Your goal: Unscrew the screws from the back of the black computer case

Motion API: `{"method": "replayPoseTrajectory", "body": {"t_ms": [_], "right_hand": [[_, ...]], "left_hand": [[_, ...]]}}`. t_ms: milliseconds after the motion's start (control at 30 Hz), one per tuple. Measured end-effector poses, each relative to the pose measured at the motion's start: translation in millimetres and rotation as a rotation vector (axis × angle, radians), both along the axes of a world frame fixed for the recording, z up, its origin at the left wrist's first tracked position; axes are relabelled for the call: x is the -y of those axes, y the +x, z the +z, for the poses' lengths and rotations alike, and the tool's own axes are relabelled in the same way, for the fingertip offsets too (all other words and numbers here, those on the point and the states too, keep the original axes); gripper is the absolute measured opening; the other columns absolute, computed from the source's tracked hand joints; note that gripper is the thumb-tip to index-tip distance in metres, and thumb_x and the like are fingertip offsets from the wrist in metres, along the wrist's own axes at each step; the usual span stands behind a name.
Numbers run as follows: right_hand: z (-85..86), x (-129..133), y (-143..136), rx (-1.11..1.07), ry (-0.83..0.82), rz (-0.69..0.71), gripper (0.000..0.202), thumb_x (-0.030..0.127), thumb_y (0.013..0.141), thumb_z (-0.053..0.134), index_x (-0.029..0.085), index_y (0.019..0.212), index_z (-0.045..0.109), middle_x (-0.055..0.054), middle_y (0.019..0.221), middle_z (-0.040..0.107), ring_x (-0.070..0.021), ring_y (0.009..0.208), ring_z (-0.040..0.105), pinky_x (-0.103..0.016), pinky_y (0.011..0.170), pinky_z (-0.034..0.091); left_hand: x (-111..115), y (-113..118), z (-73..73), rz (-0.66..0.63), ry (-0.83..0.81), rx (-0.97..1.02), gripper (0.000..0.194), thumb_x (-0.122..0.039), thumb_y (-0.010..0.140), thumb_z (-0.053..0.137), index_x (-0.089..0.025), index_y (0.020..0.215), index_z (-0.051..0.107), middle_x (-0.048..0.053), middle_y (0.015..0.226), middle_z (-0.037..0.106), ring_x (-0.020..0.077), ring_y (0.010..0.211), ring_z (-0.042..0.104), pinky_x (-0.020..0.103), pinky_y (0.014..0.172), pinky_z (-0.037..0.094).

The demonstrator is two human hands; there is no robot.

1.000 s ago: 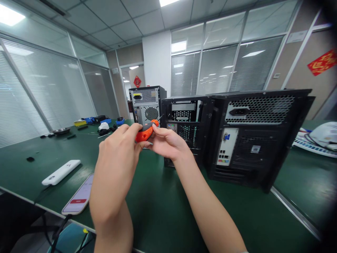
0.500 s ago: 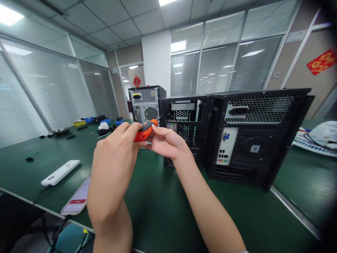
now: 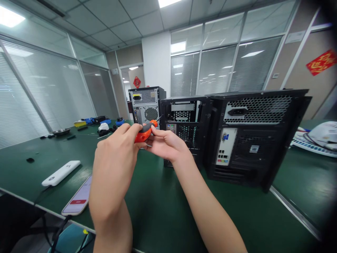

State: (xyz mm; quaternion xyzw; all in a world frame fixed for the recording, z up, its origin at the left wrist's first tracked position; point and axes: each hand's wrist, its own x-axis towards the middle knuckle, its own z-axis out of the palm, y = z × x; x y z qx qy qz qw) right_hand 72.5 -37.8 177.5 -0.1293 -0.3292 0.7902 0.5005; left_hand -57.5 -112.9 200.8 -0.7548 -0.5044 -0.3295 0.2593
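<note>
My left hand (image 3: 118,154) is wrapped round an orange and grey screwdriver (image 3: 144,131), whose thin metal tip points up and right. My right hand (image 3: 168,143) is closed on the front part of the same tool, thumb on its orange collar. Both hands are raised above the green table, in front of an open black computer case (image 3: 188,130) with a mesh back. To its right stands a second black case (image 3: 259,140) with a white port plate. Part of the handle is hidden by my left fingers.
Behind stands another computer tower (image 3: 146,102). At the left, a white power bank (image 3: 61,173) and a phone (image 3: 78,197) lie on the green table (image 3: 158,196). Further back are a metal bowl (image 3: 61,132) and a yellow box (image 3: 79,123). A white helmet (image 3: 325,135) sits far right.
Both hands and the screwdriver have hardly moved. The view has shifted very slightly.
</note>
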Motion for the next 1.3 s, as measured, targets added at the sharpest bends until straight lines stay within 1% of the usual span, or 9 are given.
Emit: {"method": "replayPoseTrajectory", "body": {"t_ms": [133, 300, 400, 533, 667, 833, 1133, 1233, 1300], "right_hand": [[-0.6, 0.1, 0.2, -0.012, -0.011, 0.004, 0.02, 0.016, 0.092, 0.041, 0.015, 0.084, 0.06, -0.005, 0.083, 0.063, -0.0137, 0.078, 0.056, -0.029, 0.072, 0.044], [-3.4, -2.7, 0.7, -0.024, 0.003, 0.012, 0.015, 0.016, 0.09, 0.046, 0.017, 0.083, 0.06, -0.004, 0.085, 0.062, -0.0133, 0.079, 0.056, -0.028, 0.071, 0.043], [-4.5, -3.8, 0.5, -0.024, 0.016, 0.014, 0.013, 0.016, 0.088, 0.049, 0.018, 0.083, 0.06, -0.003, 0.086, 0.062, -0.0133, 0.079, 0.056, -0.029, 0.074, 0.043], [-5.1, -4.6, -0.4, -0.015, 0.015, 0.007, 0.014, 0.015, 0.088, 0.049, 0.018, 0.082, 0.061, -0.001, 0.084, 0.062, -0.0126, 0.079, 0.056, -0.03, 0.077, 0.042], [-4.8, -4.6, -2.0, -0.03, 0.001, 0.005, 0.016, 0.015, 0.09, 0.047, 0.018, 0.083, 0.061, -0.002, 0.082, 0.062, -0.0128, 0.077, 0.055, -0.029, 0.073, 0.042], [-3.5, -3.4, -2.6, -0.024, -0.04, -0.012, 0.019, 0.015, 0.091, 0.045, 0.017, 0.079, 0.059, -0.002, 0.079, 0.062, -0.0131, 0.077, 0.055, -0.029, 0.072, 0.042], [-0.7, -0.5, -2.7, -0.002, -0.04, -0.028, 0.02, 0.016, 0.091, 0.043, 0.017, 0.079, 0.058, -0.003, 0.078, 0.062, -0.0133, 0.075, 0.056, -0.028, 0.069, 0.043], [0.2, 0.6, -2.1, -0.003, -0.033, -0.032, 0.016, 0.016, 0.089, 0.045, 0.016, 0.082, 0.059, -0.003, 0.079, 0.063, -0.0141, 0.075, 0.057, -0.029, 0.068, 0.044], [0.0, 0.8, -2.5, 0.0, -0.006, -0.032, 0.011, 0.019, 0.087, 0.05, 0.016, 0.082, 0.059, -0.003, 0.078, 0.063, -0.0149, 0.074, 0.056, -0.029, 0.067, 0.043]], "left_hand": [[0.3, 0.6, 0.8, -0.004, 0.001, 0.012, 0.022, -0.018, 0.087, 0.04, -0.022, 0.098, 0.058, 0.004, 0.088, 0.061, 0.0158, 0.072, 0.061, 0.023, 0.057, 0.042], [-0.2, 0.5, 1.0, 0.002, 0.018, -0.001, 0.025, -0.016, 0.086, 0.039, -0.022, 0.102, 0.058, 0.004, 0.09, 0.061, 0.0152, 0.072, 0.06, 0.022, 0.057, 0.041], [-0.9, 0.6, 0.4, 0.02, 0.035, -0.009, 0.027, -0.016, 0.085, 0.038, -0.023, 0.102, 0.058, 0.004, 0.09, 0.061, 0.0152, 0.073, 0.06, 0.022, 0.056, 0.04], [-1.8, 1.0, 0.2, 0.036, 0.046, -0.013, 0.026, -0.016, 0.085, 0.039, -0.023, 0.102, 0.058, 0.004, 0.089, 0.061, 0.0155, 0.073, 0.06, 0.022, 0.056, 0.04], [-1.8, 1.7, 0.5, 0.045, 0.028, 0.0, 0.025, -0.017, 0.086, 0.039, -0.024, 0.1, 0.058, 0.004, 0.089, 0.062, 0.0164, 0.073, 0.061, 0.023, 0.056, 0.04], [-1.4, 2.4, 0.7, 0.063, 0.014, 0.022, 0.023, -0.02, 0.086, 0.043, -0.025, 0.1, 0.059, 0.003, 0.088, 0.062, 0.0175, 0.075, 0.062, 0.023, 0.056, 0.04], [-2.5, -1.4, 1.9, 0.034, -0.021, 0.052, 0.022, -0.019, 0.084, 0.045, -0.025, 0.099, 0.06, 0.004, 0.09, 0.063, 0.0192, 0.082, 0.06, 0.025, 0.064, 0.042], [-3.6, -2.7, 1.3, 0.048, -0.016, 0.02, 0.022, -0.017, 0.084, 0.046, -0.024, 0.1, 0.059, 0.004, 0.094, 0.063, 0.0206, 0.086, 0.059, 0.027, 0.066, 0.043], [-4.5, -3.4, 0.6, 0.052, -0.012, 0.0, 0.023, -0.016, 0.083, 0.046, -0.024, 0.101, 0.058, 0.005, 0.096, 0.063, 0.0214, 0.087, 0.06, 0.028, 0.067, 0.044]]}}
